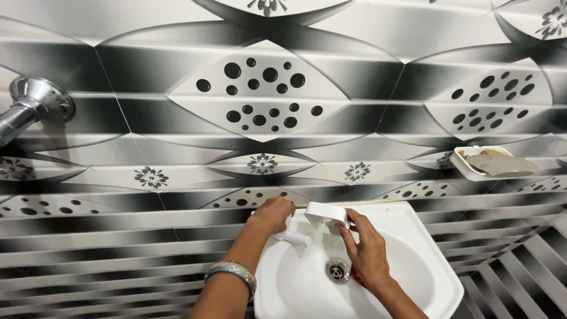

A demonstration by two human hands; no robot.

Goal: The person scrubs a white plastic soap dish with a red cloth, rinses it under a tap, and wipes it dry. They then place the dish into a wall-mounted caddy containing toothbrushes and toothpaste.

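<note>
— Soap holder point(325, 213), the white plastic one, sits at the back edge of the sink point(437, 277), just right of the tap, and my right hand has it. What do you see on the far left?

— A chrome pipe fitting point(29, 106) on the tiled wall point(147, 71), well apart from the sink. And your left hand?

— My left hand point(273, 214) is curled at the sink's back left corner, fingers pressed together around something by the white tap point(294, 237); I cannot tell what they grip. A silvery bangle point(232, 272) sits on that wrist.

— The tap's spout?

— It pokes out below my left hand, over the basin, pointing toward the drain point(337, 270).

— And the right hand?

— My right hand point(367, 248) reaches up from the basin's right side, with the thumb and fingers pinching the near edge of the holder. Something red shows just under my wrist, mostly hidden.

— Anything further right?

— A white soap dish point(472, 168) is fixed to the wall above the sink's right corner, with a greyish piece point(502, 164) lying in it.
</note>
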